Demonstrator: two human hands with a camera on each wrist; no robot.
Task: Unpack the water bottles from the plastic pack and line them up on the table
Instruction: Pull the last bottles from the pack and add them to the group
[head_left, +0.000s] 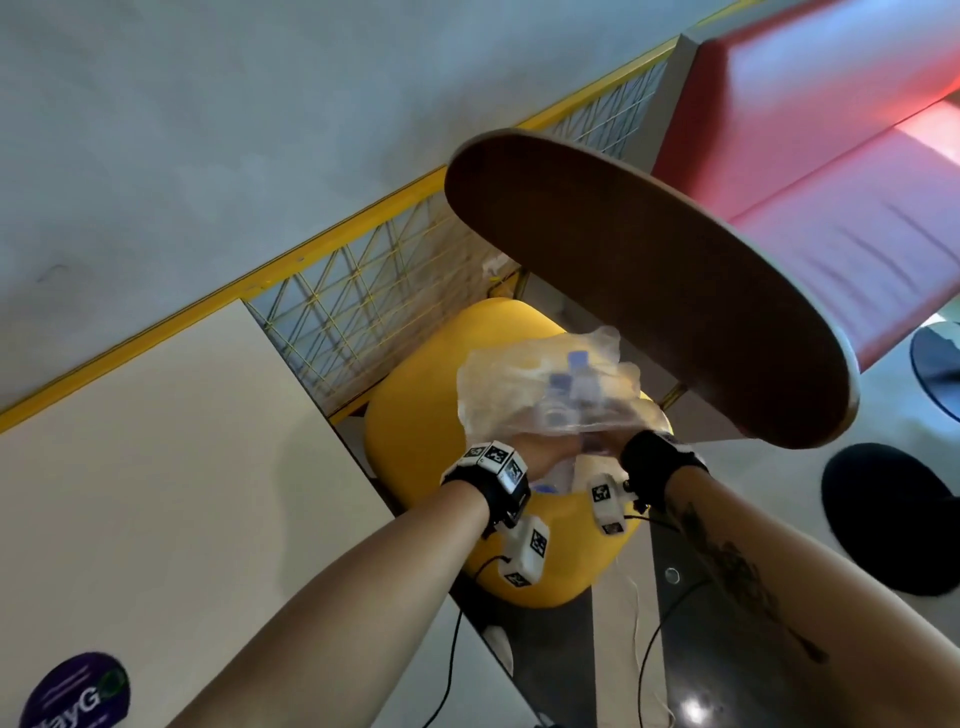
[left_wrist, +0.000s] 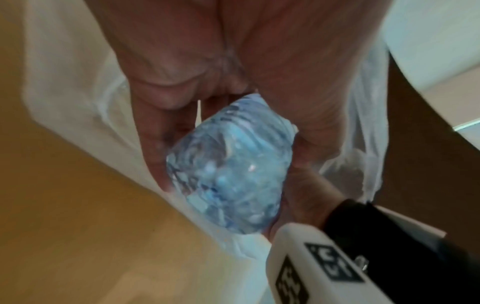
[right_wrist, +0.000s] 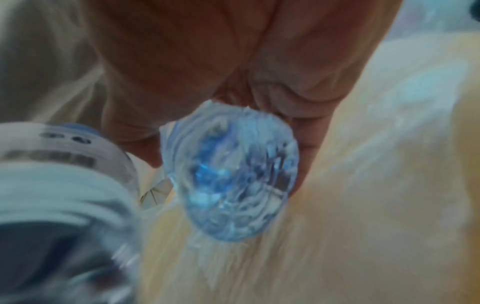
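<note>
A clear plastic pack of water bottles with blue caps is held over a yellow chair. My left hand and right hand are at its near end, close together. In the left wrist view my left hand grips a clear bottle, base toward the camera, with loose wrap around it. In the blurred right wrist view my right hand grips another bottle, and a further bottle lies just to its left.
A round dark brown table stands just right of the pack, its top bare. Behind it is a red bench. A yellow wire rack lines the wall behind the chair. A dark stool stands at the right.
</note>
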